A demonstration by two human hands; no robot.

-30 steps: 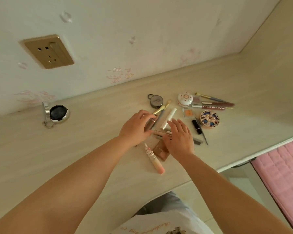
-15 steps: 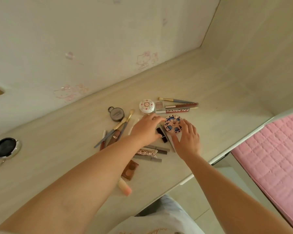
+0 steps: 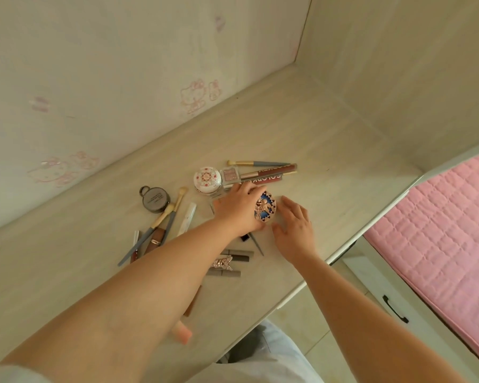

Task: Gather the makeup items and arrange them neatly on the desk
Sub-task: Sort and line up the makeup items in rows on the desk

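Pink tube (image 3: 182,332) nearest us on bench (image 3: 329,150). Our right hand (image 3: 295,230) open, flat beside blue-and-gold compact (image 3: 265,210). Our left hand (image 3: 239,207) now grips compact, tipped on edge; half second ago it lay flat. Beyond: white floral jar (image 3: 206,178), brushes. Sorting underway.

Both bare forearms reach forward from the lower edge, converging. The left hand (image 3: 239,208) is tilted, its fingers curled in a grip, back toward the camera. The right hand (image 3: 295,230) lies just beside it, palm down, fingers straight and spread.
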